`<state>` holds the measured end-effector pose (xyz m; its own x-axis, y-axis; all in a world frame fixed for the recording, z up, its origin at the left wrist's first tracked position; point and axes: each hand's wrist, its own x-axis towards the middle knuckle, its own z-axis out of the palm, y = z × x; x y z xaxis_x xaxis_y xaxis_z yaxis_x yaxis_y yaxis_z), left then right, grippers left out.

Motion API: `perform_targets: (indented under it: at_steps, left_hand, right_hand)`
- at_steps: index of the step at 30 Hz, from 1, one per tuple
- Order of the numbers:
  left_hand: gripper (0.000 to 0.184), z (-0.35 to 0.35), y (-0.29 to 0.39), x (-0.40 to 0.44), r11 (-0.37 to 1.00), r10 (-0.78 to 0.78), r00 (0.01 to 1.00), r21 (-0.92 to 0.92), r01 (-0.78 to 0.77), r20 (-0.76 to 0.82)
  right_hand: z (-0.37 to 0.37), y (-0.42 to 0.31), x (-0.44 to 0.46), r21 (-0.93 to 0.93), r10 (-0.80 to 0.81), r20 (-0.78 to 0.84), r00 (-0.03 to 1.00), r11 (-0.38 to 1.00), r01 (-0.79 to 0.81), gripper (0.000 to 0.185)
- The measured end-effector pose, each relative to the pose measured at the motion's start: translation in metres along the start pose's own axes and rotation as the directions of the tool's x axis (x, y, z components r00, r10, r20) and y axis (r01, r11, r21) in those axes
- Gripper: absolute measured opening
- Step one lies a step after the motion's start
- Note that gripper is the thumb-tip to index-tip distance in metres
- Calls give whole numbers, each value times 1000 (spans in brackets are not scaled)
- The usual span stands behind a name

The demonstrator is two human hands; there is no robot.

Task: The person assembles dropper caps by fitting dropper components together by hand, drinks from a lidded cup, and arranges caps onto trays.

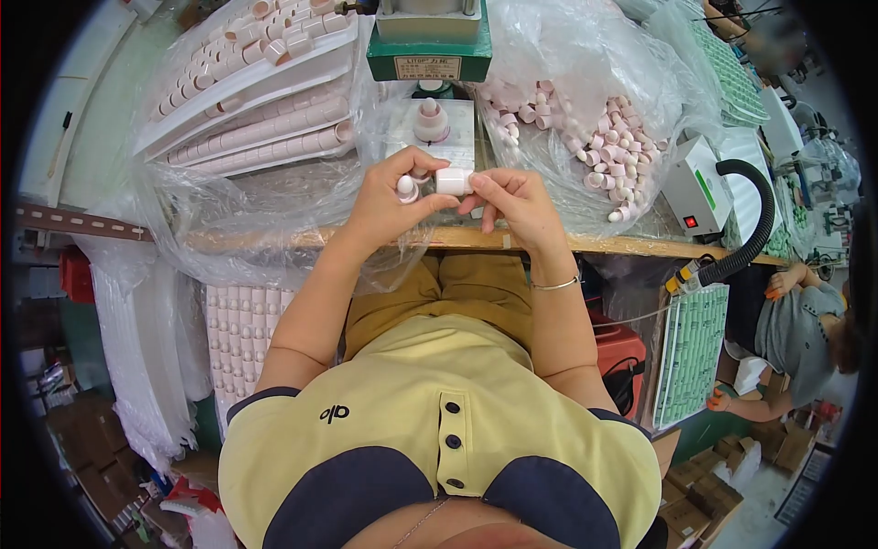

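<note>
Two hands hold a small pale cap (451,181) above the near edge of a workbench (320,238).
The left hand (389,197) grips the cap's left end between thumb and fingers, with a round-topped piece (406,188) also tucked among its fingers; the right hand (514,201) pinches the right end. Just beyond, another round-topped part (430,121) stands upright on a metal plate (463,137), on the near side of a green press (428,60). Pink rings (274,133) lie in rows at far left; loose pink pieces (622,151) lie heaped at right, near a white box (688,188).
</note>
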<state>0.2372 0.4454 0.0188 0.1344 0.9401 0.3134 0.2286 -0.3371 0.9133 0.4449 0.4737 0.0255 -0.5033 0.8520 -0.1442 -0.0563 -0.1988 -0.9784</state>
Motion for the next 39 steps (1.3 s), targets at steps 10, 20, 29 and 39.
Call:
perform_targets:
  at_steps: [10, 20, 29, 39]
  left_hand:
    - [30, 4, -4, -2, 997, -73, 997, -10, 73, 31]
    - [25, 2, -7, -3, 922, -194, 972, -314, 226, 130]
    - [27, 1, -10, -4, 878, -331, 921, -291, 381, 206]
    - [68, 0, -33, 65, 910, -69, 945, 368, 191, -320]
  right_hand:
    - [8, 10, 1, 29, -137, -121, 983, 990, 141, 25]
    - [15, 13, -6, -23, -220, -177, 959, 975, 219, 24]
    - [19, 8, -10, -244, -348, -169, 922, 921, 303, 23]
    - [-10, -13, 59, -609, -459, -265, 848, 761, 222, 28]
